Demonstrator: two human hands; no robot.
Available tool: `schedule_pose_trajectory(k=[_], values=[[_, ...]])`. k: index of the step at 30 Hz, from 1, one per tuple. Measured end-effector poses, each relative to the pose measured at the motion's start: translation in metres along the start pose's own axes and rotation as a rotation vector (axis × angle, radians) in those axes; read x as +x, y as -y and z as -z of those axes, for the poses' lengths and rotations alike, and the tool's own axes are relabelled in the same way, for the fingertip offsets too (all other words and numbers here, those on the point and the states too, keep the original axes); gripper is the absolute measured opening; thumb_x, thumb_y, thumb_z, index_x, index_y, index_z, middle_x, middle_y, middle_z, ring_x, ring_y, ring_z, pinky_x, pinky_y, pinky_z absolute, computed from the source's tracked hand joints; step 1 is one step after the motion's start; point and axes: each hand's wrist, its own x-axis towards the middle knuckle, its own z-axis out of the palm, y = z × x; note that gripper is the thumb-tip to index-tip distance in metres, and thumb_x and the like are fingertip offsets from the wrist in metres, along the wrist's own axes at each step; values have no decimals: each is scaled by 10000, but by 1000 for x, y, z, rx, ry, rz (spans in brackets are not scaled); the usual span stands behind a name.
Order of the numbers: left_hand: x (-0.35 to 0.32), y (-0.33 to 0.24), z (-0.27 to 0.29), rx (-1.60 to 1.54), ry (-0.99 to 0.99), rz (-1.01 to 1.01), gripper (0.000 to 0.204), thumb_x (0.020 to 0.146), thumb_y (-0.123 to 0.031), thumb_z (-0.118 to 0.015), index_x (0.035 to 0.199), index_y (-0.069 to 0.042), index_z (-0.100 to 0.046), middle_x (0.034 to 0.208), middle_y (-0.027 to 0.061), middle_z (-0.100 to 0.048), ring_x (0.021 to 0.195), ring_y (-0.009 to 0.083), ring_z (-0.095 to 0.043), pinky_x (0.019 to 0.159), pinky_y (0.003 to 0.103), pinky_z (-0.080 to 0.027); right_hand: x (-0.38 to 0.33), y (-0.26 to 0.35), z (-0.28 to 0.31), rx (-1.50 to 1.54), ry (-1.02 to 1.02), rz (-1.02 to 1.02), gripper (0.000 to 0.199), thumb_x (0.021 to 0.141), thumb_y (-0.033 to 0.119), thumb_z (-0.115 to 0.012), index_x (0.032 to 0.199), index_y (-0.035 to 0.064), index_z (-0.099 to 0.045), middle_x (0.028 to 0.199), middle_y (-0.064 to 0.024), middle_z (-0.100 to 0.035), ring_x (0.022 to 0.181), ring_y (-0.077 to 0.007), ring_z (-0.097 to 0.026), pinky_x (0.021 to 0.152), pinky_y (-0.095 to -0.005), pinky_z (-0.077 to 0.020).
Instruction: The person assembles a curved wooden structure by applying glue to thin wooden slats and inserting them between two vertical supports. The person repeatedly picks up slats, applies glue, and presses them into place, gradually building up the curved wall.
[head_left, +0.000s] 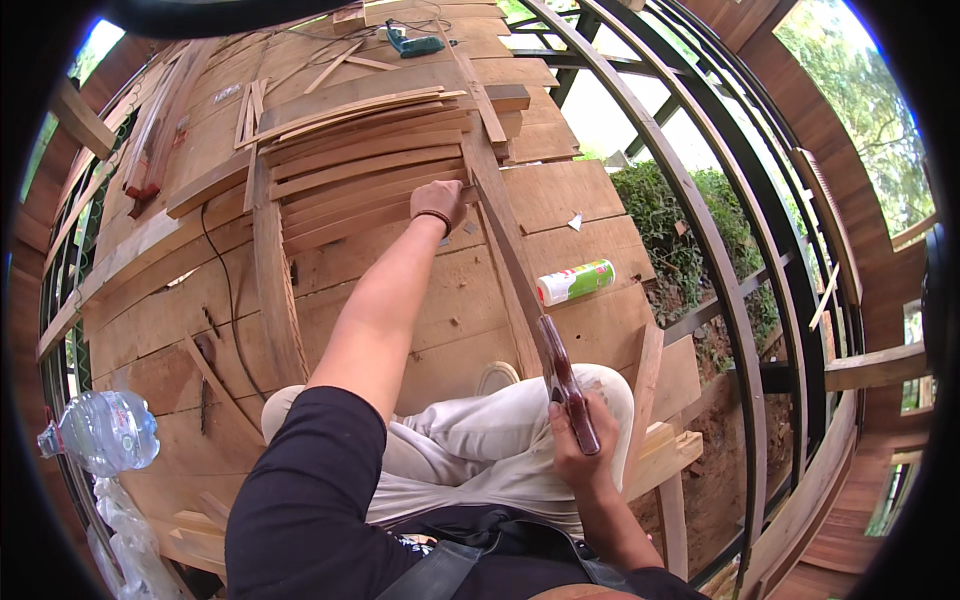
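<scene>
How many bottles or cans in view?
2. A clear plastic water bottle lies at the lower left edge of the wooden deck. A white and green spray can lies on its side on the boards right of the long strip. Others may be hidden.

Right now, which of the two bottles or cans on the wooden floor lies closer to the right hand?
The white and green cylindrical can, lying on its side above the right hand; the clear plastic water bottle lies at the far left.
</scene>
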Motion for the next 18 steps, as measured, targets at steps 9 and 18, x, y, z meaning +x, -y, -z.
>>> schedule_pose_trajectory(k=[9, 18], values=[[-12, -2, 8, -47, -41, -6, 205, 858, -266, -682, 1021, -153, -735, 1039, 145, -758, 1026, 329, -721, 864, 454, -579, -1, 1, 1, -51, 20, -24, 128, 903, 53, -721, 860, 35, -602, 647, -54, -573, 557, -148, -542, 548, -320, -446], [-10, -5, 10, -55, -32, -12, 221, 866, -242, -638, 1042, -168, -749, 1045, 144, -760, 1020, 335, -724, 859, 453, -582, 2, -6, -12, 7, 15, 9, 105, 906, 20, -701, 864, 21, -606, 693, -46, -567, 636, -124, -535, 594, -297, -430]])
